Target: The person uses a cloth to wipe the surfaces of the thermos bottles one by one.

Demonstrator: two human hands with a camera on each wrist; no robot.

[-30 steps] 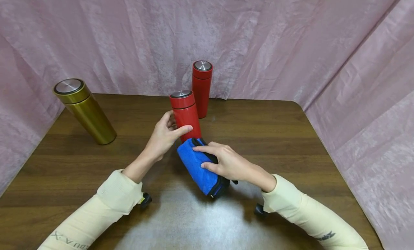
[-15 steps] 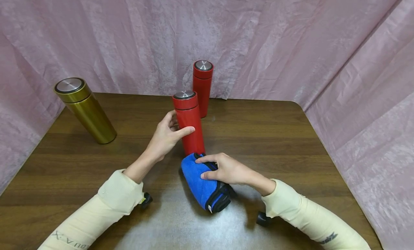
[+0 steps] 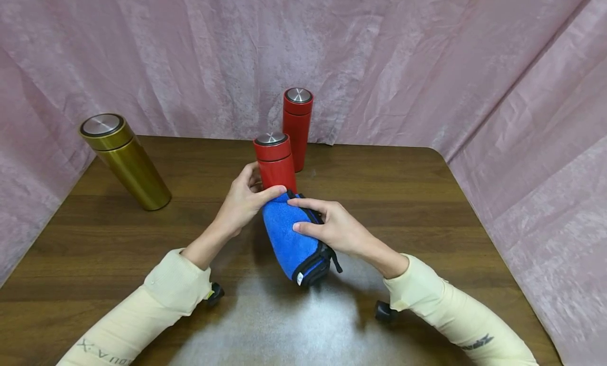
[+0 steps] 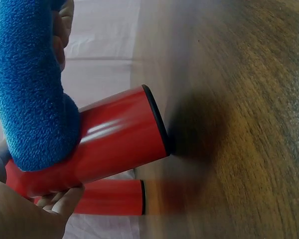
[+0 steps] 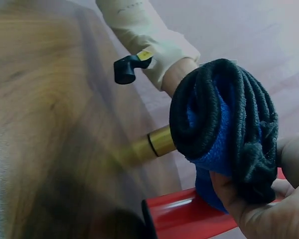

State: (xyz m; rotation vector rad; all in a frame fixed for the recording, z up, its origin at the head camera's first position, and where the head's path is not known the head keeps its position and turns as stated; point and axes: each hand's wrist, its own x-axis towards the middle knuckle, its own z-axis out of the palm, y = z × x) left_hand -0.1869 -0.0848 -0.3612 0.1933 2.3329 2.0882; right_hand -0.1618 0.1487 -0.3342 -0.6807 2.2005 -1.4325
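Two hands (image 3: 241,201) (image 3: 340,228) grip: left, one of two red flasks (image 3: 277,172) (image 3: 297,131); right, one blue towel (image 3: 286,231).

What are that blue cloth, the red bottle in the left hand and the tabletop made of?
Blue cloth: probably terry or microfibre, soft-looking and matte, given its fuzzy pile.
Held red bottle: likely metal with a glossy red coat, from the bright streak along its side.
Tabletop: brown wood grain with a slight sheen; whether solid wood or laminate, I can't tell.

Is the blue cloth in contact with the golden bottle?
No, the blue cloth lies against the nearer red bottle; the golden bottle stands apart.
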